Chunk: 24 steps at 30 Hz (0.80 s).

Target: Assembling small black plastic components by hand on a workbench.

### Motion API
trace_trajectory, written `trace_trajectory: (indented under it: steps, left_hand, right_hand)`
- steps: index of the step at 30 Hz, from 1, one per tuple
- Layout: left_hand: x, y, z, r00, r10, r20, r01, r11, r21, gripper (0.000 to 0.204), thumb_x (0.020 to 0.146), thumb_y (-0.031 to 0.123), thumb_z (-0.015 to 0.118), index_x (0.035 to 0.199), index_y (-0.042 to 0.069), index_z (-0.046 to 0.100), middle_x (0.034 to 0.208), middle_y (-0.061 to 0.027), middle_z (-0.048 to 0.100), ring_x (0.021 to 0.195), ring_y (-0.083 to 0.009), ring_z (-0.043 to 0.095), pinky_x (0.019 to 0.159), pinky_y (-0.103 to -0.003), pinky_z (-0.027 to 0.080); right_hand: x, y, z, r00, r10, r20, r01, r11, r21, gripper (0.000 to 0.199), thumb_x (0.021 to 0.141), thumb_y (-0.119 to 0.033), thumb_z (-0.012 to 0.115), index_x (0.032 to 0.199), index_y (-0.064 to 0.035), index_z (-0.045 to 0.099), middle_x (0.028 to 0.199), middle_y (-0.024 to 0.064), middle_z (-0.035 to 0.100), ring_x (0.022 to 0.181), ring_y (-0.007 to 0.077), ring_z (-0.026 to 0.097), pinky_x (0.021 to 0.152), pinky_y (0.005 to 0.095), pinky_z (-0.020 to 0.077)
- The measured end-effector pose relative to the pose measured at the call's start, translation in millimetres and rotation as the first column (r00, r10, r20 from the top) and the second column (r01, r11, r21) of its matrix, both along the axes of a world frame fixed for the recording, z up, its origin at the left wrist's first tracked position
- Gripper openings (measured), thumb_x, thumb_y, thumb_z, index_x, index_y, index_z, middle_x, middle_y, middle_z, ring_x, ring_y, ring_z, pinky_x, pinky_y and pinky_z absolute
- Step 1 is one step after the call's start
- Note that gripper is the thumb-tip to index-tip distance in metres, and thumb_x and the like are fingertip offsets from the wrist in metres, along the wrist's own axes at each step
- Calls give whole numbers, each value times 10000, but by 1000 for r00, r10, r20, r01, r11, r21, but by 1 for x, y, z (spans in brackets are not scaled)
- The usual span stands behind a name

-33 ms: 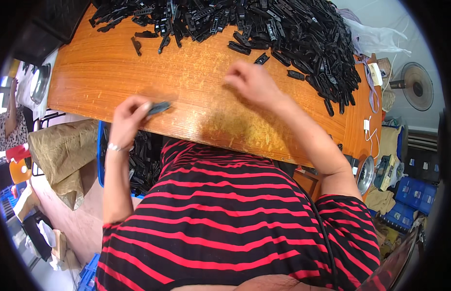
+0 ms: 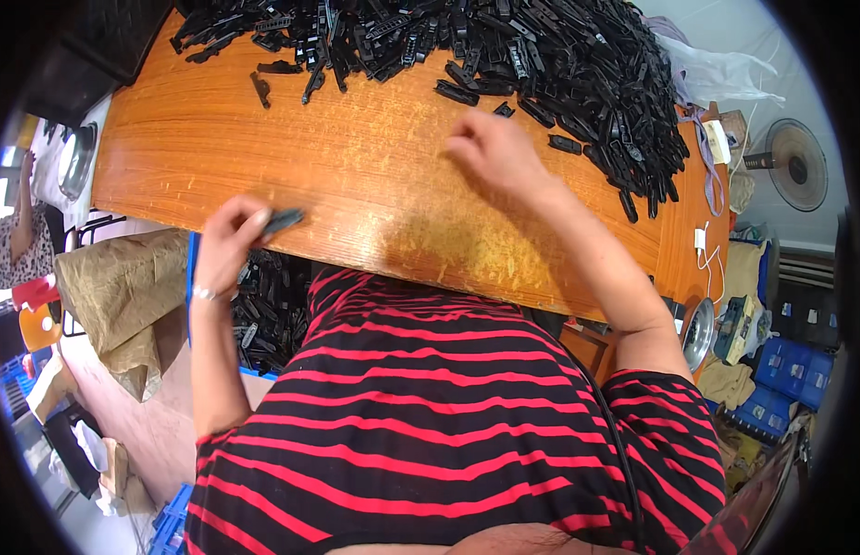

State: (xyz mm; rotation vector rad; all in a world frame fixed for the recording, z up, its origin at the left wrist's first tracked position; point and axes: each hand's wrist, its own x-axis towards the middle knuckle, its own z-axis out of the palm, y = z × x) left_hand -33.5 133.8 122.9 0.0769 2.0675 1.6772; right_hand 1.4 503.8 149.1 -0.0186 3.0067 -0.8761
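Observation:
My left hand (image 2: pixel 228 242) is at the near left edge of the wooden table (image 2: pixel 291 153). Its thumb and fingers are closed on a dark, narrow plastic piece (image 2: pixel 284 220), which points to the right and is slightly blurred. My right hand (image 2: pixel 499 153) hovers over the table just in front of a big pile of black plastic pieces (image 2: pixel 541 55). Its fingers are curled and smeared by motion, so whether it holds anything cannot be made out. One small black piece (image 2: pixel 505 110) lies just beyond its knuckles.
A blue-rimmed bin (image 2: pixel 263 310) of black pieces stands below the table's near edge. Brown wrapping (image 2: pixel 124 296) hangs at the left. To the right are a fan (image 2: pixel 795 168), a white cable (image 2: pixel 710 250) and blue crates (image 2: pixel 791 370). Another person (image 2: pixel 23 231) is at far left.
My left hand has moved left and toward me with the dark piece. My right hand has shifted slightly to the right. The small piece beyond it is more covered now.

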Motion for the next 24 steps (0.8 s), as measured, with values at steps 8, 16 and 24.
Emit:
trace_trajectory:
  steps: [8,16,24]
  left_hand:
    - [-2,-67,-18,963,62,-262,-180,872,-455,187,847,106,668,981,-20,637,902,-57,678,846,-115,618,762,-273,490]
    - [-69,65,-4,683,-203,-701,-287,808,-514,229,815,218,683,968,50,654,936,-146,653,852,-313,638,735,-376,510]
    - [-127,135,-23,664,-234,-710,-380,711,-591,276,806,222,696,992,25,646,982,-151,620,949,-323,597,805,-403,492]
  right_hand:
    - [-7,64,-17,982,-24,-189,92,928,360,229,800,-95,666,1025,-92,623,934,98,586,843,349,615,708,433,502]
    - [-21,17,-27,984,8,-177,43,957,285,236,763,-169,730,915,-60,586,896,121,587,811,357,614,677,436,499]
    - [-30,-48,-43,981,71,-181,-39,983,177,188,798,-154,693,937,-78,591,910,109,593,767,343,617,648,426,503]
